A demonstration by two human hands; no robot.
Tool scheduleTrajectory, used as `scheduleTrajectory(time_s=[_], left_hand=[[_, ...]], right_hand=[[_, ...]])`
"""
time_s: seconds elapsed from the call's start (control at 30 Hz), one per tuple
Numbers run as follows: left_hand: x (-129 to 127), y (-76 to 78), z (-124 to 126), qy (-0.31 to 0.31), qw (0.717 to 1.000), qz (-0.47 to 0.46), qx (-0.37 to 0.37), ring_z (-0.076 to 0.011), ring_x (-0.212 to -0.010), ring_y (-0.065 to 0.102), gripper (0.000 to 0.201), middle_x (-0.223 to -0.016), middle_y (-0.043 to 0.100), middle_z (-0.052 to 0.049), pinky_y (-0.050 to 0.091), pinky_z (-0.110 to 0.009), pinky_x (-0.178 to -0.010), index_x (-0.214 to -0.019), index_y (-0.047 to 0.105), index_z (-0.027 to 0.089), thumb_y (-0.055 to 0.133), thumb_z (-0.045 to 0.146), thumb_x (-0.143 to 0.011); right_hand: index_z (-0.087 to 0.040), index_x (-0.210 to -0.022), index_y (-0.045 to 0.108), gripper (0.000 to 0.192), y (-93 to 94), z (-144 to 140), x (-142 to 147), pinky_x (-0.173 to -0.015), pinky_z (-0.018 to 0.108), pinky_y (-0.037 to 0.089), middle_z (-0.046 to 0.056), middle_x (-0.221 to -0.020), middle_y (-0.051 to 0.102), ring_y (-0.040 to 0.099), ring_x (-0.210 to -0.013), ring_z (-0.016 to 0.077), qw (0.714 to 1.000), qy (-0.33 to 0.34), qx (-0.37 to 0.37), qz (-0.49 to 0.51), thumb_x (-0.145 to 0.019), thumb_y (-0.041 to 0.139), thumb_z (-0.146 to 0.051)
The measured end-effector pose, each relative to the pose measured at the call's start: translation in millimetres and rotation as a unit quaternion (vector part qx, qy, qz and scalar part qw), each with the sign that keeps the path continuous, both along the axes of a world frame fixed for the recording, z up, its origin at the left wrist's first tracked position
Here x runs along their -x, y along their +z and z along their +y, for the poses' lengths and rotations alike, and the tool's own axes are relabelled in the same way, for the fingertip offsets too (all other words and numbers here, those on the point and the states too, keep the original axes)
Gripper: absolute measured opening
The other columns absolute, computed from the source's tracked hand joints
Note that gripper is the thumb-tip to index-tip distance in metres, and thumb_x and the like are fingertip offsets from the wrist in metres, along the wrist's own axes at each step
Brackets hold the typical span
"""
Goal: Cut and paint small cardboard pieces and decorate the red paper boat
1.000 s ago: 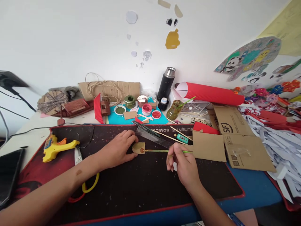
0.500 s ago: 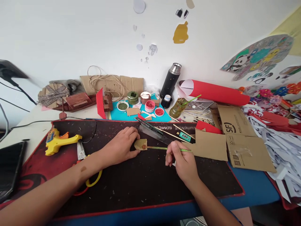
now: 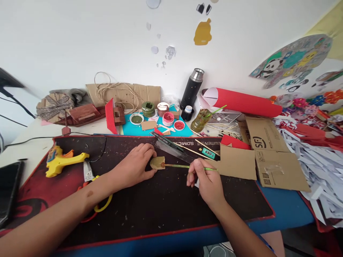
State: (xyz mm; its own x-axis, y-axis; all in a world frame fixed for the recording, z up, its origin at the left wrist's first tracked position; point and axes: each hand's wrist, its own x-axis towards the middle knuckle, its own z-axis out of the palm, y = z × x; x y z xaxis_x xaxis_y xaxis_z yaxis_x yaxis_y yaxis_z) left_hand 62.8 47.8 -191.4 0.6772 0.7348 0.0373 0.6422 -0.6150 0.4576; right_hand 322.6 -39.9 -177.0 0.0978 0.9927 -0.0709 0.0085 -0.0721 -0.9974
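While the left hand point(image 3: 134, 169) presses its fingers down on the small cardboard piece point(image 3: 157, 162) on the black mat point(image 3: 160, 207), the right hand point(image 3: 206, 180) pinches a thin green paintbrush point(image 3: 187, 166) like a pencil. The wet tip of the brush touches the right part of the cardboard piece, which sits in the middle of the mat, just in front of the ruler point(image 3: 174, 149). To do this well, I think the left fingers should stay on the edge, away from the wet spot, and hold the piece flat so it does not slide. The brush should move in short, soft strokes. The paint pots point(image 3: 168, 118) wait near the back, on the blue sheet point(image 3: 184, 132).
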Motion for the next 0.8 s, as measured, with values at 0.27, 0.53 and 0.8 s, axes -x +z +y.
scheduleTrajectory(time_s=[0.27, 0.53, 0.8], left_hand=[[1, -3.2, -2, 0.006, 1.0, -0.013, -0.005, -0.0311, -0.113, 0.059, 0.023, -0.124, 0.062, -0.01, 0.052, -0.047, -0.099, -0.109, 0.059, 0.022, 0.068, 0.032, -0.09], [2, -4.6, -2, 0.008, 1.0, -0.011, -0.002, -0.0311, -0.114, 0.059, 0.025, -0.125, 0.062, -0.01, 0.052, -0.047, -0.099, -0.11, 0.06, 0.022, 0.069, 0.033, -0.089], [1, -3.4, -2, 0.012, 1.0, -0.007, 0.005, -0.0312, -0.114, 0.06, 0.026, -0.126, 0.063, -0.011, 0.052, -0.048, -0.1, -0.111, 0.059, 0.022, 0.068, 0.033, -0.09]], right_hand=[[-0.02, -0.078, 0.066, 0.052, 2.9, 9, 7, -0.046, 0.021, 0.047, 0.0, -0.053, 0.064, 0.063, -0.049, 0.0137, 1.0, -0.006, -0.024, -0.009, -0.104, 0.059, -0.065], [-0.02, -0.079, 0.066, 0.053, 3.7, 19, 8, -0.046, 0.021, 0.048, 0.0, -0.054, 0.064, 0.064, -0.049, 0.0141, 0.999, -0.012, -0.026, -0.025, -0.104, 0.058, -0.066], [-0.021, -0.077, 0.064, 0.053, 1.8, 18, 5, -0.046, 0.021, 0.047, 0.0, -0.052, 0.062, 0.062, -0.048, 0.0139, 0.999, -0.018, -0.023, -0.024, -0.104, 0.058, -0.067]])
